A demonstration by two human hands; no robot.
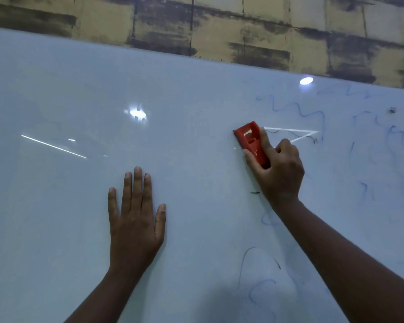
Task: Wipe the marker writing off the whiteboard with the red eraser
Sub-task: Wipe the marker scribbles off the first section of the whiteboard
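The whiteboard (pixel 79 89) fills most of the view. My right hand (pixel 278 169) grips the red eraser (pixel 251 141) and holds its dark pad against the board right of centre. Blue marker squiggles (pixel 299 110) run above and to the right of the eraser, with fainter blue marks (pixel 394 145) further right. More blue and dark marker strokes (pixel 261 290) lie below my right forearm. My left hand (pixel 137 217) presses flat on the board with straight fingers, left of the eraser. The board's left half shows no writing.
Above the board's top edge is a wall with a yellow and dark brick pattern (pixel 243 31). Bright light reflections (pixel 137 113) glare on the board. A small metal fixing (pixel 392 110) sits near the right edge.
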